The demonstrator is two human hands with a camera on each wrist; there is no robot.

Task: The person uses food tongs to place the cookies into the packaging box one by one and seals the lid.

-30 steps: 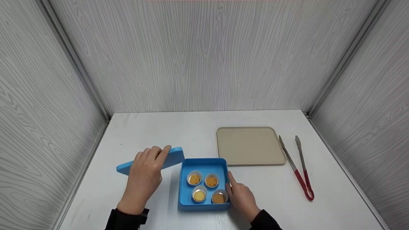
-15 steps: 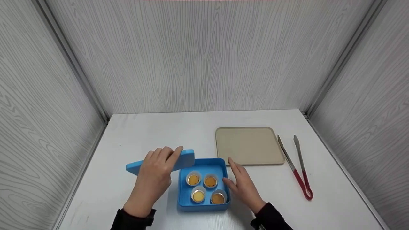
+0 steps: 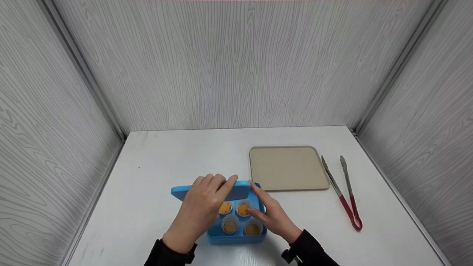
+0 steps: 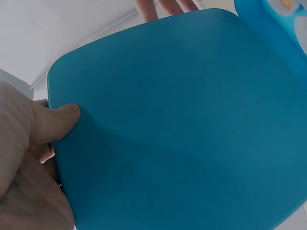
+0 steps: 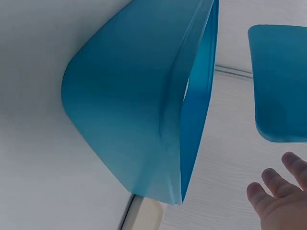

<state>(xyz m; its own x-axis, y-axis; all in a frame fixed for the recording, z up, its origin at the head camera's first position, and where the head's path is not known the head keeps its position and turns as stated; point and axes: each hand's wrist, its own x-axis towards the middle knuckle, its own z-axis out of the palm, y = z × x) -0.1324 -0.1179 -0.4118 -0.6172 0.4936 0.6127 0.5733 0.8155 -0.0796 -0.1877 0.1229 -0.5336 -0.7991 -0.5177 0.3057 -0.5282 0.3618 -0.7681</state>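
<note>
My left hand (image 3: 201,207) grips a flat blue lid (image 3: 241,190) by its edge, thumb on one face in the left wrist view. Tilted, the lid hangs over the back part of a square blue box (image 3: 236,240). Several small round yellow-orange cakes in pale cups sit inside, among them one at the back right (image 3: 242,210). Beside the box's right side is my right hand (image 3: 276,218), its fingers extended near the lid's right corner; contact is hard to tell. In the right wrist view, the fingers (image 5: 274,183) show below the lid (image 5: 283,86), apart from the box (image 5: 129,105).
Behind and right of the box lies a flat beige tray (image 3: 288,168). Metal tongs with red handles (image 3: 349,207) lie spread at the tray's right. Grey wood-grain panels (image 3: 236,66) enclose the white table (image 3: 166,155) at the back and sides.
The left hand has carried the lid rightward from beside the box to over it. My right hand has let go of the box's right side, and its fingers have lifted toward the lid.
</note>
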